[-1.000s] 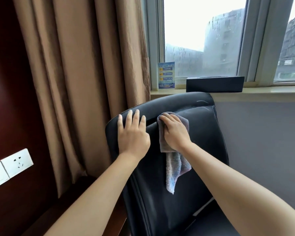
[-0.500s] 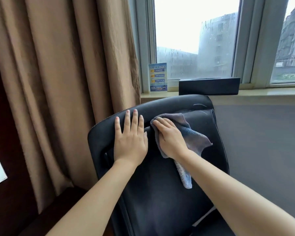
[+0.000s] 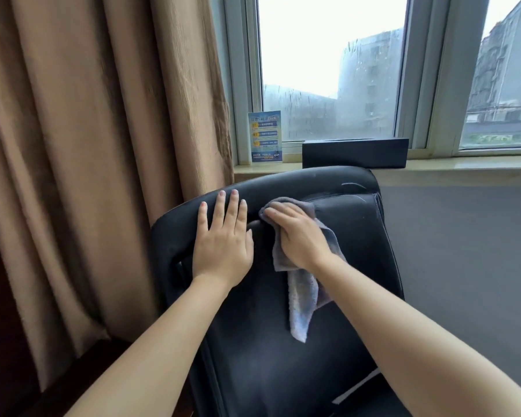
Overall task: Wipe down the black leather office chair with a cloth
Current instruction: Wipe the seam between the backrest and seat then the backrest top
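Up against the chair [image 3: 283,356] back, the left hand [image 3: 223,245] lies flat, fingers spread, probably bracing it so it won't swivel. Right beside it, the right hand [image 3: 298,236] presses the grey cloth [image 3: 301,299] to the upper backrest, fingers laid over it, a loose tail dangling below. Just behind, a brown curtain [image 3: 103,145] crowds the chair's left edge. Farther back, a black box [image 3: 355,153] and a blue card [image 3: 265,136] sit on the windowsill [image 3: 463,164].
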{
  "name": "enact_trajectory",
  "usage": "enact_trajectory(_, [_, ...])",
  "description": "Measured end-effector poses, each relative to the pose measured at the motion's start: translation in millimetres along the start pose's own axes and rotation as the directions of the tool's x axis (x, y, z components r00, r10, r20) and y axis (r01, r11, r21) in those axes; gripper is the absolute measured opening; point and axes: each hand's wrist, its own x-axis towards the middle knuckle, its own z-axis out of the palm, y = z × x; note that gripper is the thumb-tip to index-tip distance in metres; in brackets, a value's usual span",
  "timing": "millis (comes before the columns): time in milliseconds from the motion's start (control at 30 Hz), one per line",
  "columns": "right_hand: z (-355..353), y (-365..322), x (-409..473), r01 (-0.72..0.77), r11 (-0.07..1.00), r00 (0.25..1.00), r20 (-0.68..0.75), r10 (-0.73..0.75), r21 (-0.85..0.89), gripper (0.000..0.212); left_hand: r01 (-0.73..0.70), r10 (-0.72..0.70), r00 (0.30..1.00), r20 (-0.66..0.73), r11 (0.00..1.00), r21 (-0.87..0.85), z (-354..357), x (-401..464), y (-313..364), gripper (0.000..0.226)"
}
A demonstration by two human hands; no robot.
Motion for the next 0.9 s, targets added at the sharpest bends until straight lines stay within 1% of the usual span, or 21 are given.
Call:
enact_trajectory(33, [-6.0,14.2,0.3,-0.077,0.997,0.997,-0.020,0.077,-0.018,0.041,0.001,-0.001,1.000,-0.007,1.000,-0.004,0.0,0.6,0.1,0.060])
enact_trajectory(100, [-22.0,42.1,-3.2,-0.249,0.967,0.967,-0.064,0.245,-0.060,0.041,0.001,-0.001,1.000,-0.018,1.000,-0.005,1.6,1.0,1.2,0.060])
enact_trajectory(167, [-28.8,58.9,-6.3,-0.352,0.932,0.934,-0.099,0.343,-0.085,0.038,-0.011,0.011,0.999,-0.037,1.000,-0.005,4.2,1.8,2.6,0.059])
enact_trajectory(200, [-26.3,56.8,-4.8,-0.351,0.932,0.934,-0.097,0.343,-0.089,0.035,-0.017,0.017,0.999,-0.044,1.000,-0.010,5.7,2.3,3.0,0.058])
enact_trajectory(233, [-20.6,49.1,-2.2,-0.310,0.947,0.949,-0.086,0.303,-0.085,0.034,-0.021,0.020,0.999,-0.048,1.000,-0.018,7.2,2.6,3.0,0.058])
enact_trajectory(300, [-2.9,25.6,3.4,-0.153,0.986,0.987,-0.067,0.149,-0.061,0.029,-0.018,0.016,0.998,-0.056,0.999,-0.030,9.0,3.1,2.1,0.058])
enact_trajectory(400, [9.0,6.0,2.4,0.066,0.998,0.998,-0.024,-0.065,0.012,0.024,-0.022,0.019,0.997,-0.071,0.999,-0.036,8.7,3.2,2.2,0.057])
enact_trajectory(467, [3.1,19.6,1.6,0.117,0.993,0.993,0.001,-0.117,0.005,0.029,-0.034,0.030,0.996,-0.089,0.999,-0.041,9.0,3.1,2.5,0.057])
enact_trajectory(500, [-2.0,29.2,2.2,0.090,0.996,0.996,-0.006,-0.090,-0.002,0.033,-0.038,0.033,0.995,-0.097,0.998,-0.047,9.5,3.7,2.9,0.057])
enact_trajectory(600, [-12.7,52.7,0.8,-0.085,0.996,0.996,-0.010,0.085,0.004,0.043,-0.038,0.031,0.995,-0.096,0.997,-0.066,9.4,4.1,3.5,0.057])
enact_trajectory(700, [-18.4,63.5,-4.8,-0.192,0.980,0.981,-0.039,0.190,-0.056,0.042,-0.045,0.037,0.994,-0.105,0.996,-0.072,9.0,4.5,4.2,0.057])
enact_trajectory(800, [-26.5,71.5,-8.9,-0.333,0.939,0.942,-0.081,0.327,-0.083,0.040,-0.040,0.033,0.994,-0.103,0.997,-0.072,7.8,4.5,3.6,0.057])
enact_trajectory(833, [-26.9,70.8,-8.9,-0.355,0.931,0.933,-0.089,0.348,-0.085,0.038,-0.039,0.031,0.995,-0.099,0.997,-0.071,8.0,4.8,4.0,0.057])
enact_trajectory(867, [-26.3,65.2,-8.3,-0.340,0.936,0.938,-0.103,0.331,-0.090,0.036,-0.036,0.029,0.995,-0.095,0.997,-0.069,8.6,4.8,5.0,0.057])
enact_trajectory(900, [-25.2,54.5,-7.9,-0.286,0.954,0.955,-0.105,0.277,-0.083,0.035,-0.035,0.029,0.995,-0.091,0.997,-0.069,9.3,4.6,5.9,0.058])
